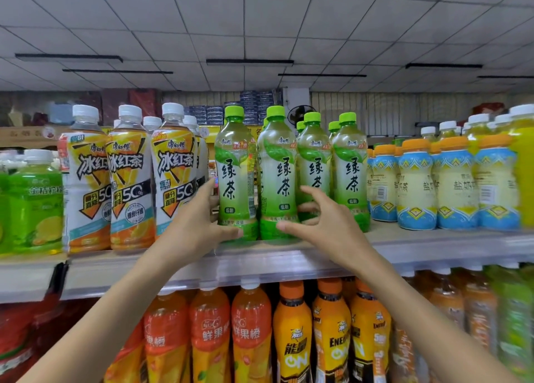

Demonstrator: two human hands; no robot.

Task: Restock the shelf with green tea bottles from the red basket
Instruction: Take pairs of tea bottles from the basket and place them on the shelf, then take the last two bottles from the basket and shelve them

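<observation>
Several green tea bottles with green caps stand in rows on the upper shelf (433, 249). My left hand (196, 223) grips the low part of the leftmost front bottle (235, 174), thumb across its front and fingers along its left side. My right hand (326, 223) wraps the base of the second front bottle (278, 166), its thumb in front and its fingers curled behind, next to the third bottle (313, 157). Both bottles stand upright on the shelf at its front edge. The red basket is out of view.
Iced tea bottles (130, 180) with white caps crowd the left of the green tea, and blue-and-yellow bottles (416, 186) stand at its right. Green lemon drinks (34, 206) sit far left. On the lower shelf are orange juice bottles (211, 333) and yellow energy drinks (291, 339).
</observation>
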